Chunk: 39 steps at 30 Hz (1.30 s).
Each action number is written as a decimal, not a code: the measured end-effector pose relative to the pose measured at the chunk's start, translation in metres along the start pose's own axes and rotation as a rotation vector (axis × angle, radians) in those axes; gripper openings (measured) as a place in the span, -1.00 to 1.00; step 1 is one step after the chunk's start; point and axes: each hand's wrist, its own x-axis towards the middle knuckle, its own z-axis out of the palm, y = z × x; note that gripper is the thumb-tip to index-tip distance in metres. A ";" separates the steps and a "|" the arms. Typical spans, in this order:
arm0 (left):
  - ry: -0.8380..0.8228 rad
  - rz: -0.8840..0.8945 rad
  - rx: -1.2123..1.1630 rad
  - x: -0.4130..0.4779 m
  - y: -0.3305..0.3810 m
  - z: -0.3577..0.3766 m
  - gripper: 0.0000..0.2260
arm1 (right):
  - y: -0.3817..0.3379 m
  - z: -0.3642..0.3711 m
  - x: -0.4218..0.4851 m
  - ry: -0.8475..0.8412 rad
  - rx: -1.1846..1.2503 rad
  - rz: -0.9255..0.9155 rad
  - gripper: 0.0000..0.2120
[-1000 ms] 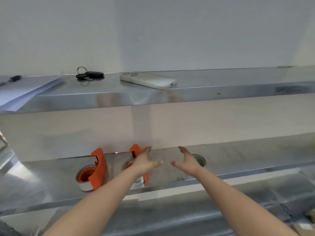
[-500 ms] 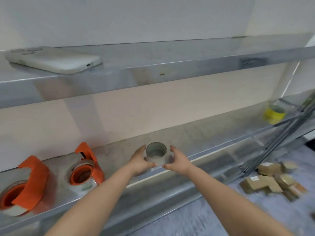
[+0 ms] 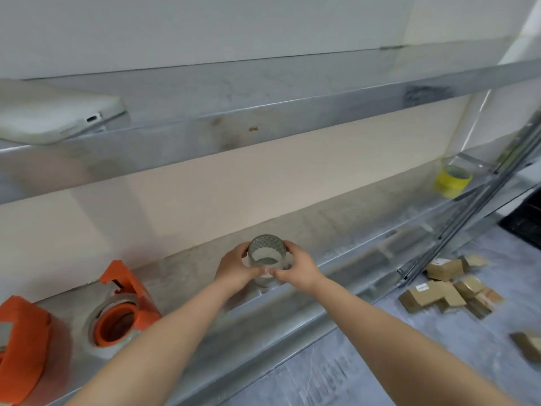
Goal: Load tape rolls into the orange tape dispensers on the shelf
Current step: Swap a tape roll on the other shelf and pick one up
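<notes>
Together, both hands, left (image 3: 234, 266) and right (image 3: 298, 269), closed around a clear roll (image 3: 266, 259) above the shelf (image 3: 336, 230), right of two orange dispensers (image 3: 123, 306); yellow roll (image 3: 452, 180) far right.

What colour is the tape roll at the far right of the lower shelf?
Yellow tape roll, head view.

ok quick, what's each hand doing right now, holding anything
Left hand: closed on the clear tape roll, grip on its left side.
Right hand: closed on the same roll, grip on its right side.
</notes>
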 end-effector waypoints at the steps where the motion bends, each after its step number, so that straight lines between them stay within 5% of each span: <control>1: -0.016 0.022 0.012 0.004 0.006 0.003 -0.40 | -0.001 -0.008 0.000 0.022 -0.021 0.004 -0.32; 19: -0.319 0.347 -0.085 0.023 0.139 0.117 -0.40 | 0.024 -0.166 -0.053 0.374 -0.055 0.086 -0.38; 39: -0.224 0.280 -0.206 0.057 0.260 0.330 -0.43 | 0.139 -0.386 -0.045 0.285 0.055 -0.003 -0.47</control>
